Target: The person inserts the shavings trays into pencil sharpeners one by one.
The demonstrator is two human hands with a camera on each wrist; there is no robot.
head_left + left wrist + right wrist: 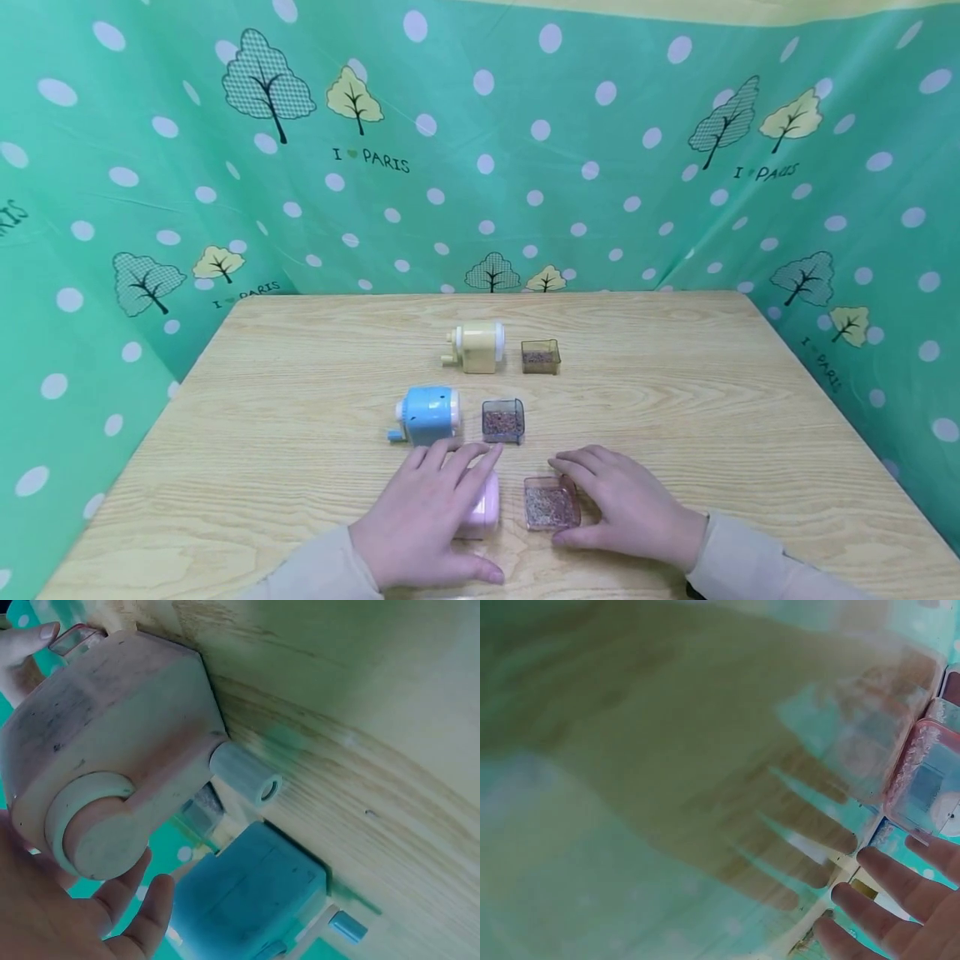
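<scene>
My left hand (431,508) lies palm down over a pink pencil sharpener (483,504), fingers straight across its top and thumb along its near side. The left wrist view shows that sharpener (112,735) close up, crank hub facing the camera, with my left hand's fingers (135,900) loose just below it. My right hand (626,500) rests flat on the table beside a small pink tray (551,504) of shavings. Its forefinger lies past the tray's far edge and its thumb by the near edge. In the blurred right wrist view its fingers (877,862) are straight beside the tray (922,776).
Behind my hands stand a blue sharpener (429,414) with a bluish tray (502,421), then a yellow sharpener (476,346) with a brownish tray (541,357). All sit mid-way on a wooden table (712,400) walled on three sides by a green dotted cloth (600,167).
</scene>
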